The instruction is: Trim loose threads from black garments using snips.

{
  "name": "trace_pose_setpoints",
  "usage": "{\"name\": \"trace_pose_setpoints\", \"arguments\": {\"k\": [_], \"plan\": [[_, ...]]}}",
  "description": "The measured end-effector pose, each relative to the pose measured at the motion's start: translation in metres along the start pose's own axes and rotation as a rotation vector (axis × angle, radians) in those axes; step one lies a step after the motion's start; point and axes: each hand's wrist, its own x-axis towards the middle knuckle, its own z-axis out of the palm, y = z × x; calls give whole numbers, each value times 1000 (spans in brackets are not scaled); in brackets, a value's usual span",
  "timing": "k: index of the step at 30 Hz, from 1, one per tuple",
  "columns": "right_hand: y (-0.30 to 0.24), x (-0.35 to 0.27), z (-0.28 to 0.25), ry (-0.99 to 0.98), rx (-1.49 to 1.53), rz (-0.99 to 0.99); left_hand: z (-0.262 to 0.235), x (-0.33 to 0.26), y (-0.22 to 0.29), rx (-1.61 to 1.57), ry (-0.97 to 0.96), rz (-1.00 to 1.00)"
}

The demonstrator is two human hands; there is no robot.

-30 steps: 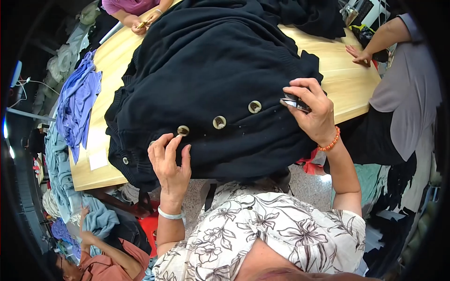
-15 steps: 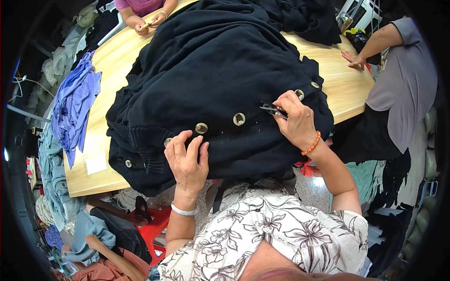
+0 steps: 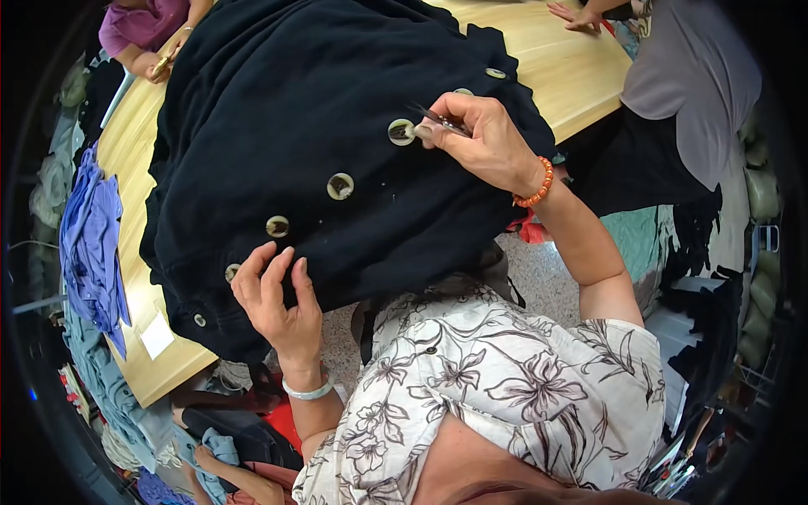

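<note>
We see a heavy black garment (image 3: 320, 126) heaped over the near edge of a pale wooden table (image 3: 539, 50), its far folds cut off at the top of the view and its hem hanging past the edge. The cloth looks thick and matte, with a row of round, pale, shiny buttons (image 3: 340, 186) running diagonally across it. We cannot make out the stitching, and the tool at the upper button is mostly hidden: only thin dark metal blades of small snips (image 3: 438, 119) show. The right hand (image 3: 484, 143) is curled closed around those snips, wrist bent down, tips at a button, an orange bead bracelet (image 3: 534, 187) at the wrist. The left hand (image 3: 278, 299) lies half open, fingers spread and pressing the cloth near the lower buttons, gripping nothing. Blue fabric (image 3: 93, 244) lies at the table's left end.
</note>
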Motion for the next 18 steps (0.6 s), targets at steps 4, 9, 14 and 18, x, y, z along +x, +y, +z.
{"name": "trace_pose_setpoints", "arguments": {"k": [4,9,14,18], "plan": [[4,-2,-7,-89,327,69,5,5,19,-130,3,-2],[0,-6,-8,-117,277,35,33,38,51,-268,-41,87],[-10,-7,-3,-49,182,-78,77,78,72,-402,2,187],[-12,-4,-7,-52,138,-145,94,87,73,-392,-65,131]]}}
